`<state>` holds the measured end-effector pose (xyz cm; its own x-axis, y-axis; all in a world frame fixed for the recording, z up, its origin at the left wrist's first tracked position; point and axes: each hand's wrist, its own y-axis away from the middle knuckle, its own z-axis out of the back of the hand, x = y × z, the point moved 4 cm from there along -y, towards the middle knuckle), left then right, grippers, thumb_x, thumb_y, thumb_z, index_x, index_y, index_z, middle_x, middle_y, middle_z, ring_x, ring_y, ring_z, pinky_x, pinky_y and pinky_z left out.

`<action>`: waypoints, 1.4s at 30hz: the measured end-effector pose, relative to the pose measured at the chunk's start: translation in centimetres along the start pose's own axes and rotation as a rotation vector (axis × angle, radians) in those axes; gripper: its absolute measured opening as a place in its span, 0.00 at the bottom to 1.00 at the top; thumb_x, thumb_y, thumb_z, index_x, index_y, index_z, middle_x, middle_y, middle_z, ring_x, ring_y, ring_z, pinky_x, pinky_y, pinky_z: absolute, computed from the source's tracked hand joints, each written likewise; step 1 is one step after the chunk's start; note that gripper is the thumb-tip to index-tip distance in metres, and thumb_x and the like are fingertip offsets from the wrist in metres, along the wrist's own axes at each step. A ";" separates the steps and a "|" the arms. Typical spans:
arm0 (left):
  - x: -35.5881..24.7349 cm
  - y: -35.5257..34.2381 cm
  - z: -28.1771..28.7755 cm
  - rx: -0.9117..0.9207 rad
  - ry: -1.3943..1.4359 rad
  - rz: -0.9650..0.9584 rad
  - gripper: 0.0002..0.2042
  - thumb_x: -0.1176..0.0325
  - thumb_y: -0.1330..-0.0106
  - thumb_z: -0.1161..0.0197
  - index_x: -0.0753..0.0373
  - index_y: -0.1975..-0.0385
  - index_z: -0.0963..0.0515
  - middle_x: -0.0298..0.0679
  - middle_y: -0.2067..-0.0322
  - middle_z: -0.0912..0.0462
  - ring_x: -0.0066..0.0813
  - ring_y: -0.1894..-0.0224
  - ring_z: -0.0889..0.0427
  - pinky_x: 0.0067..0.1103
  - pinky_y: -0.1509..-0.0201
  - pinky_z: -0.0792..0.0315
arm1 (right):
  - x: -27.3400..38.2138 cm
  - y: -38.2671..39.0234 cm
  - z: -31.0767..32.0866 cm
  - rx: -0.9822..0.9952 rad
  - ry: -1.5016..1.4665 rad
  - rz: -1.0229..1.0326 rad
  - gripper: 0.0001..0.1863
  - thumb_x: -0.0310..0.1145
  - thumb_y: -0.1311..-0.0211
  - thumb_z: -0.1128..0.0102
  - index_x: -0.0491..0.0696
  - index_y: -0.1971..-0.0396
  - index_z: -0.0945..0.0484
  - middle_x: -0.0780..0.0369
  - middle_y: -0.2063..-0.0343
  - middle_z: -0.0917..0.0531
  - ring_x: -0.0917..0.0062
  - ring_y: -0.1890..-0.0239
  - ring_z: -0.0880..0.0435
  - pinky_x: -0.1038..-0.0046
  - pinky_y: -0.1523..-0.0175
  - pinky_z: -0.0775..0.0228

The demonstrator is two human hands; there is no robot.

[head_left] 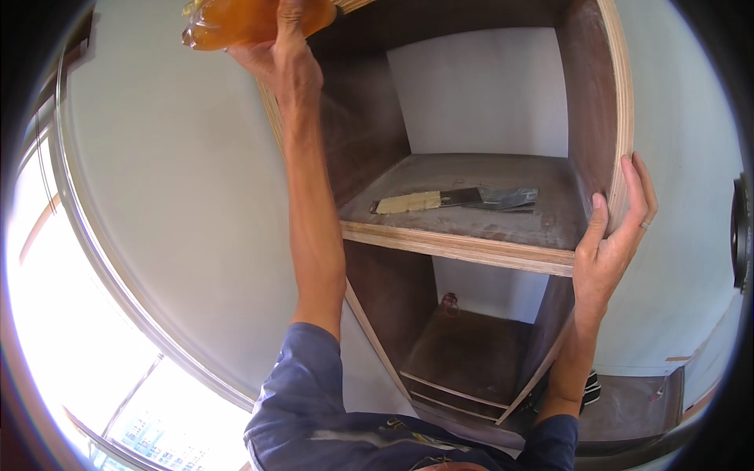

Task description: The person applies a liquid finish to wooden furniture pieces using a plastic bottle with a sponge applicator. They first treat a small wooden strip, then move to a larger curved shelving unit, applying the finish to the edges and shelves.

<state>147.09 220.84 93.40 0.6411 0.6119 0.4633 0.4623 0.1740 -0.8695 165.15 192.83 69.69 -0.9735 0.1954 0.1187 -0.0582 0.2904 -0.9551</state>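
Observation:
My left hand (292,71) is raised at the upper left, wrapped around a clear plastic bottle (232,23) of amber-orange liquid. The bottle lies nearly sideways by the top left edge of an open wooden cabinet (591,71); the frame's top edge cuts off part of it. On the right, my right hand (603,255) grips the cabinet's side panel, thumb inside and fingers outside, near the middle shelf (463,245). On that shelf rests a flat dark tool (412,202) with a beige wrapped handle, beside a crumpled grey strip (510,198).
Below the shelf is a lower compartment (471,345) with reddish wires (450,304) at its back. Pale walls (181,173) flank the cabinet. A bright window (86,314) stands at the left. A dark round object (740,233) shows at the far right.

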 end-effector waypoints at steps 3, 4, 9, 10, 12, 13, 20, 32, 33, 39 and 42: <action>-0.6 -0.1 1.6 -0.088 -0.014 0.028 0.18 0.74 0.35 0.27 0.70 0.48 0.24 0.45 0.54 0.15 0.31 0.52 0.15 0.29 0.41 0.21 | -0.1 0.0 -0.1 0.017 -0.009 -0.012 0.29 0.13 0.37 0.45 0.46 0.35 0.29 0.50 0.35 0.29 0.57 0.31 0.31 0.58 0.31 0.32; -0.5 0.0 2.3 -0.200 -0.032 0.108 0.18 0.74 0.35 0.28 0.70 0.48 0.24 0.45 0.54 0.15 0.31 0.53 0.15 0.29 0.42 0.21 | -0.1 0.0 -0.1 0.024 -0.011 -0.018 0.29 0.13 0.37 0.45 0.46 0.35 0.29 0.50 0.35 0.29 0.57 0.31 0.31 0.57 0.31 0.32; -0.5 -0.3 -1.5 -0.098 -0.016 -0.001 0.20 0.70 0.34 0.28 0.69 0.46 0.25 0.43 0.53 0.16 0.33 0.49 0.16 0.31 0.38 0.24 | 0.1 0.0 -0.1 -0.004 -0.042 -0.021 0.29 0.11 0.38 0.46 0.46 0.36 0.28 0.49 0.35 0.29 0.56 0.32 0.30 0.58 0.31 0.31; -0.1 -0.3 -3.0 -0.086 -0.029 0.015 0.22 0.68 0.31 0.29 0.67 0.42 0.28 0.43 0.50 0.17 0.33 0.47 0.18 0.32 0.36 0.26 | 0.1 0.0 -0.1 -0.002 -0.042 -0.025 0.29 0.11 0.38 0.46 0.46 0.36 0.28 0.49 0.36 0.29 0.56 0.32 0.30 0.58 0.32 0.31; 0.3 -0.6 -5.7 -0.012 -0.003 0.044 0.22 0.67 0.29 0.31 0.66 0.39 0.29 0.43 0.48 0.18 0.33 0.44 0.19 0.34 0.34 0.29 | 0.1 -0.1 0.0 0.007 -0.027 -0.020 0.30 0.11 0.39 0.45 0.46 0.36 0.28 0.49 0.35 0.29 0.56 0.32 0.30 0.58 0.32 0.30; 0.1 -0.5 -6.5 0.025 -0.016 0.010 0.22 0.68 0.30 0.31 0.66 0.40 0.28 0.42 0.48 0.18 0.33 0.44 0.19 0.34 0.34 0.29 | 0.1 -0.1 0.1 0.012 -0.017 -0.017 0.30 0.11 0.39 0.45 0.46 0.36 0.28 0.49 0.35 0.29 0.56 0.32 0.30 0.58 0.33 0.29; -1.8 -1.4 -3.9 -0.114 0.080 0.002 0.14 0.75 0.34 0.29 0.71 0.52 0.22 0.43 0.55 0.15 0.32 0.52 0.14 0.29 0.40 0.21 | 0.2 -0.3 0.4 0.046 -0.084 -0.027 0.31 0.09 0.39 0.45 0.45 0.36 0.29 0.49 0.35 0.30 0.57 0.33 0.30 0.62 0.33 0.26; -2.2 -2.0 -8.5 0.310 0.461 0.012 0.16 0.70 0.29 0.31 0.67 0.47 0.25 0.39 0.58 0.16 0.28 0.55 0.18 0.27 0.43 0.25 | 0.2 -0.4 0.5 0.053 -0.038 -0.015 0.31 0.09 0.39 0.46 0.45 0.36 0.30 0.49 0.35 0.31 0.58 0.31 0.32 0.61 0.32 0.27; -2.0 -2.3 -8.7 0.234 0.416 0.052 0.16 0.70 0.29 0.31 0.67 0.46 0.25 0.39 0.57 0.16 0.28 0.55 0.18 0.27 0.43 0.25 | 0.2 -0.4 0.5 0.046 -0.042 -0.024 0.31 0.09 0.39 0.45 0.45 0.36 0.30 0.50 0.35 0.31 0.58 0.31 0.32 0.61 0.32 0.27; -0.6 -2.2 -10.8 0.028 0.017 -0.068 0.20 0.68 0.30 0.29 0.64 0.44 0.28 0.37 0.54 0.18 0.29 0.50 0.20 0.30 0.39 0.28 | 0.4 -0.2 0.5 0.018 -0.116 -0.049 0.30 0.09 0.39 0.44 0.45 0.36 0.29 0.50 0.34 0.31 0.57 0.31 0.33 0.61 0.32 0.28; 0.1 -2.2 -8.4 0.077 -0.026 -0.055 0.19 0.68 0.30 0.30 0.64 0.44 0.28 0.39 0.53 0.18 0.29 0.49 0.20 0.30 0.38 0.28 | 0.2 -0.3 0.5 0.025 -0.109 -0.031 0.30 0.09 0.40 0.45 0.45 0.37 0.28 0.50 0.34 0.31 0.57 0.31 0.32 0.61 0.33 0.27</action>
<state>151.35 214.03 96.80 0.5994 0.6197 0.5067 0.4473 0.2656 -0.8540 164.83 192.30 69.81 -0.9893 0.0833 0.1199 -0.0933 0.2710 -0.9580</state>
